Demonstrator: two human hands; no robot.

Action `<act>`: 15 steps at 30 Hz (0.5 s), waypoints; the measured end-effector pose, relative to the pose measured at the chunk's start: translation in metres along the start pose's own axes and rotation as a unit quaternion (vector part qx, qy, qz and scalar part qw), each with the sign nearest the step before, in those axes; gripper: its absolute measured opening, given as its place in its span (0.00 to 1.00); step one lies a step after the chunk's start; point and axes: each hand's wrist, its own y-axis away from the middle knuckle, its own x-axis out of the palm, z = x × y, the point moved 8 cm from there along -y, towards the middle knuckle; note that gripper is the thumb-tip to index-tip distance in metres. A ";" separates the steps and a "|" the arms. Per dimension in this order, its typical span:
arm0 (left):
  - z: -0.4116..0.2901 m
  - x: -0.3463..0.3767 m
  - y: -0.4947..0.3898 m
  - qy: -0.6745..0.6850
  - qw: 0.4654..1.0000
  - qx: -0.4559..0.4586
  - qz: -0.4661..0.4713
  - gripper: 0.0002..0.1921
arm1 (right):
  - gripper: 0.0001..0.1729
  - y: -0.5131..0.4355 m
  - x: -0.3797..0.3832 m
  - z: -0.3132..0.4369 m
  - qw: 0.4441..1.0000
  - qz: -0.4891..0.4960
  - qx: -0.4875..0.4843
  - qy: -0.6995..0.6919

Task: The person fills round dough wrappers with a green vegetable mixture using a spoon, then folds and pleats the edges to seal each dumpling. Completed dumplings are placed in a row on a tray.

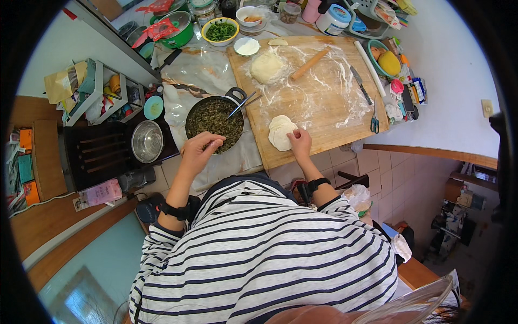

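Flat round dough wrappers lie in an overlapping stack near the front left of a floured wooden board. My right hand pinches the right edge of a wrapper between thumb and fingers. To the left stands a dark-handled pan of chopped dark green filling. Chopsticks or similar thin utensils stick into the filling and lean over the pan's right rim. Above the pan's near edge is my left hand, thumb and fingers drawn together, with nothing visible in them.
On the board are a dough lump, a wooden rolling pin, a knife, scissors and a white rod. A flour bowl and a bowl of chopped greens stand behind. A metal bowl sits left.
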 end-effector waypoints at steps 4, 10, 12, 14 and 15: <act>0.000 0.034 -0.005 0.016 0.997 0.007 0.080 0.07 | 0.11 0.002 -0.001 0.002 0.999 -0.006 -0.041 -0.030; 0.026 0.132 -0.011 0.013 0.962 -0.032 0.272 0.11 | 0.10 0.008 -0.001 0.000 0.997 -0.001 -0.059 -0.046; 0.044 0.166 -0.013 -0.021 0.950 -0.035 0.310 0.14 | 0.12 0.009 0.004 -0.008 0.996 0.039 -0.005 -0.076; 0.073 0.189 -0.018 -0.062 0.946 -0.079 0.307 0.17 | 0.13 0.008 -0.003 0.010 0.994 0.014 -0.103 -0.023; 0.087 0.200 -0.019 -0.085 0.942 -0.102 0.307 0.19 | 0.14 0.007 -0.005 0.016 0.992 0.010 -0.128 0.006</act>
